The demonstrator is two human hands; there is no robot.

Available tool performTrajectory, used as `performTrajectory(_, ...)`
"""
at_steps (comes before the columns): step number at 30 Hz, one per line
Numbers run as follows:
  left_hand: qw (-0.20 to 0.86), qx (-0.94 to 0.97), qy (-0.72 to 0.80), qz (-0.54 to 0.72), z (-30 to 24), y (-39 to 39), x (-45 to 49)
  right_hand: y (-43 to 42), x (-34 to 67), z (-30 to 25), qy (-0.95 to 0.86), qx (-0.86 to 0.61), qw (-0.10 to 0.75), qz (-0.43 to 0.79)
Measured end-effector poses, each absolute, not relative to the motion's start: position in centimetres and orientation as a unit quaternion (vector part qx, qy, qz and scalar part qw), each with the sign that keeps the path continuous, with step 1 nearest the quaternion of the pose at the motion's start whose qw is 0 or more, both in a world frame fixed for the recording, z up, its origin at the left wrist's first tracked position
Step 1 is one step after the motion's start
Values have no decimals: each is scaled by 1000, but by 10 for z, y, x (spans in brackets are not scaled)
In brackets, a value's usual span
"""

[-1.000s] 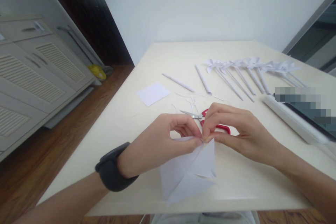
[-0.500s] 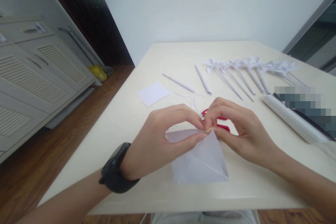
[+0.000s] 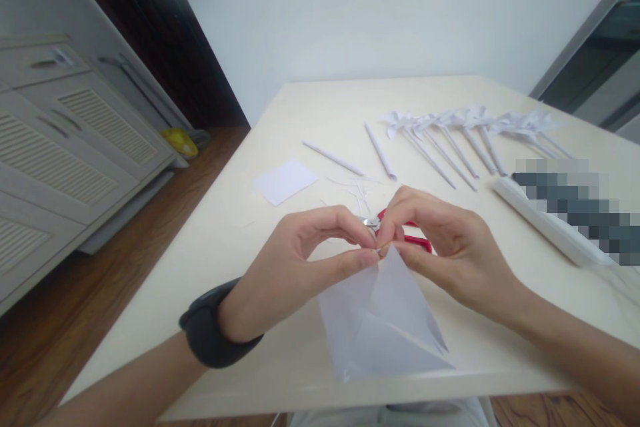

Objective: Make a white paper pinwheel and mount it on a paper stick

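My left hand (image 3: 320, 260), with a dark band on its wrist, is closed in a pinch at the top of a thin white sheet of paper (image 3: 390, 333). My right hand (image 3: 440, 233) pinches the same sheet near its pointed top corner. The fingertips of both hands almost meet, and a tiny thin bit between them is too small to name. Crease lines run across the sheet, which slopes down toward the table's front edge. Behind my fingers lie red-handled scissors (image 3: 417, 242), partly hidden by my right hand.
Thin white strips (image 3: 361, 197) are scattered beyond the scissors. A flat paper square (image 3: 286, 181) lies to the left, near two rolled paper sticks (image 3: 334, 159) (image 3: 380, 150). Several paper pinwheels (image 3: 475, 121) line the table's back right. A white roll (image 3: 543, 220) lies at the right.
My fingertips have drawn slightly apart at the top of the sheet, and its lower edge has swung toward the table's front edge. The whole view has shifted a little.
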State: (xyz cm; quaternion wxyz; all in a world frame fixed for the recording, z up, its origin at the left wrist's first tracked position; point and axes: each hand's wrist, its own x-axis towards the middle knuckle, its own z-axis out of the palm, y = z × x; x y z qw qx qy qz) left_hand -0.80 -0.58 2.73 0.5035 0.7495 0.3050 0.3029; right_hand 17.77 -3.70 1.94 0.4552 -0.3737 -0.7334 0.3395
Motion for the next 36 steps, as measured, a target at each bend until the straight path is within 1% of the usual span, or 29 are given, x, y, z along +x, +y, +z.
performTrajectory(2,480,756,309,320,27,-8,-7,-38,177,20,-736,-385,452,326)
performTrajectory(6,390,779,293,394,26,-11,-6,-40,175,22,-746,-413,447,272)
performTrajectory(9,342,797,279,411,26,-11,-6,-40,175,23,-751,-428,441,240)
performTrajectory(18,311,803,289,418,26,-12,-4,-42,173,23,-764,-423,442,203)
performTrajectory(20,309,800,294,423,26,-11,-4,-39,177,26,-774,-422,431,192)
performTrajectory(22,311,793,295,434,26,-9,-5,-33,186,27,-784,-451,395,160)
performTrajectory(23,312,789,295,439,27,-8,-5,-29,191,26,-790,-475,364,133)
performTrajectory(25,315,784,298,445,27,-6,-5,-20,202,21,-792,-539,278,75)
performTrajectory(28,312,776,321,445,28,-3,-6,-9,213,6,-801,-578,137,70)
performTrajectory(29,310,773,329,446,28,-2,-7,-7,215,0,-805,-580,109,65)
performTrajectory(32,307,763,344,453,27,-1,-8,-5,215,-11,-801,-588,94,60)
performTrajectory(36,322,748,347,464,26,1,-8,-6,215,-7,-787,-602,122,57)
